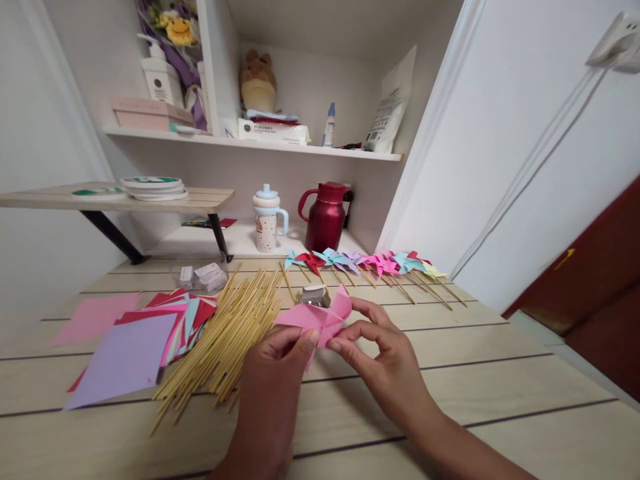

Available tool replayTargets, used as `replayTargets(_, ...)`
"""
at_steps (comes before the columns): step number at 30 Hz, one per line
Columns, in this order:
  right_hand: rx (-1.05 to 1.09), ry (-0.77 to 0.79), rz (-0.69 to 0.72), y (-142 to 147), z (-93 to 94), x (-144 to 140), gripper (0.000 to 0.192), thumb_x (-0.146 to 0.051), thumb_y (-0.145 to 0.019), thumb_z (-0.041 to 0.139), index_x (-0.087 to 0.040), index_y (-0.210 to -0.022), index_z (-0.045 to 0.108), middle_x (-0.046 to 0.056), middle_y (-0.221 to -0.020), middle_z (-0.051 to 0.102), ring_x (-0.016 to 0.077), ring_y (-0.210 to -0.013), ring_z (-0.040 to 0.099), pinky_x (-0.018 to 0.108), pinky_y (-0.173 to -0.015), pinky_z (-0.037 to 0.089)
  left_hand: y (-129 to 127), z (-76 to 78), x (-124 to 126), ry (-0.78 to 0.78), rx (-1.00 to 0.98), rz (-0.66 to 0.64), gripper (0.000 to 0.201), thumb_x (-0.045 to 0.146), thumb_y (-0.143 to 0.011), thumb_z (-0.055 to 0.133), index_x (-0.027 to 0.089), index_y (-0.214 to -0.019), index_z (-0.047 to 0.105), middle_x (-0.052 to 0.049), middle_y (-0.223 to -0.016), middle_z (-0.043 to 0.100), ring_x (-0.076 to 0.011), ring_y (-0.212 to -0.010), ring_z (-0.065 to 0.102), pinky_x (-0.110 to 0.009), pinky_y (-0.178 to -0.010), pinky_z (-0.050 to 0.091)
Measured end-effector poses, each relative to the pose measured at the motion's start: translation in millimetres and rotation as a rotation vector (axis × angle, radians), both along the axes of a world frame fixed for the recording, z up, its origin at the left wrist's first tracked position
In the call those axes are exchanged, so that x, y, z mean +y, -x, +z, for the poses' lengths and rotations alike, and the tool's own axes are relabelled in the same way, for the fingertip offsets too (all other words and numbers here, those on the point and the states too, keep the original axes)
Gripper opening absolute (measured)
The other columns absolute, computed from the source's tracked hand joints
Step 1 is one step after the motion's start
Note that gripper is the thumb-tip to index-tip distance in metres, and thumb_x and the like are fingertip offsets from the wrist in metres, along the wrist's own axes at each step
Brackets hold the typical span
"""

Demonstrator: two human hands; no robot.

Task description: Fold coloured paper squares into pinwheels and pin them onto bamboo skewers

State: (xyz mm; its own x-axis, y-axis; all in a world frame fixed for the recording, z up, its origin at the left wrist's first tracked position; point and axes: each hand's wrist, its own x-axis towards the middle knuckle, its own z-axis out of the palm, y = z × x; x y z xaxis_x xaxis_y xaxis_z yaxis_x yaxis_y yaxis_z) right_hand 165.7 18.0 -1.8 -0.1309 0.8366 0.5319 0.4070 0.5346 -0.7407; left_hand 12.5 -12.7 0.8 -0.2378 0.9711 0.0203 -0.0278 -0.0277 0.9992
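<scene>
Pink paper, folded into a half-made pinwheel, is held just above the counter, pinched by the fingers of the left hand and right hand. Wooden sticks and coloured paper squares are spread to the left. Farther back, finished pinwheels are lined up, then a red jug and a cup beneath white shelves.

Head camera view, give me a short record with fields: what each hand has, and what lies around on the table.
left hand: pinches the pink paper with its fingers
right hand: fingers pinch the same pink paper from the right
paper state: folded, held just above the table
left of hands: wooden sticks, stack of coloured paper squares
behind: row of finished pinwheels, red jug
</scene>
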Motion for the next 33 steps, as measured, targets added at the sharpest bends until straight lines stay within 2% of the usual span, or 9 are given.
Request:
replayTargets(10,0.020,-0.001,-0.014,1.2,0.3,-0.4,0.018,-0.031,-0.077,0.073,-0.022,-0.063,0.069,0.008,-0.118,0.061,0.0262,-0.112,0.058,0.041,-0.096,0.042,-1.4,0.1,1.0,-0.010,0.002,-0.012,0.029,0.043,-0.075,0.067,0.019,-0.060,0.060,0.002,-0.064,0.056,-0.0138,-0.065,0.044,-0.024,-0.063,0.037)
replayTargets(22,0.010,0.024,-0.001,2.8,0.4,-0.3,0.016,-0.026,-0.076,0.073,-0.021,-0.062,0.069,0.008,-0.114,0.063,0.0260,-0.108,0.060,0.040,-0.092,0.044,-1.2,-3.3,4.2,0.033,0.025,-0.019,0.031,0.041,-0.076,0.064,0.019,-0.057,0.054,0.003,-0.062,0.048,-0.0131,-0.063,0.039,-0.023,-0.058,0.033)
replayTargets(27,0.017,0.044,0.007,3.2,0.6,1.3,0.016,-0.025,-0.076,0.073,-0.021,-0.062,0.068,0.008,-0.115,0.063,0.0265,-0.110,0.059,0.042,-0.095,0.042,-0.8,-4.5,2.0,0.039,0.002,-0.028,0.031,0.044,-0.077,0.064,0.019,-0.060,0.055,0.003,-0.062,0.048,-0.0131,-0.063,0.039,-0.024,-0.059,0.032)
replayTargets(33,0.042,0.059,0.015,3.7,2.1,1.7,0.016,-0.022,-0.077,0.072,-0.021,-0.062,0.067,0.008,-0.114,0.063,0.0262,-0.109,0.059,0.043,-0.096,0.042,0.1,-7.3,3.3,0.007,-0.010,-0.053,0.031,0.047,-0.078,0.064,0.019,-0.066,0.063,0.001,-0.066,0.055,-0.0148,-0.065,0.045,-0.025,-0.062,0.035)
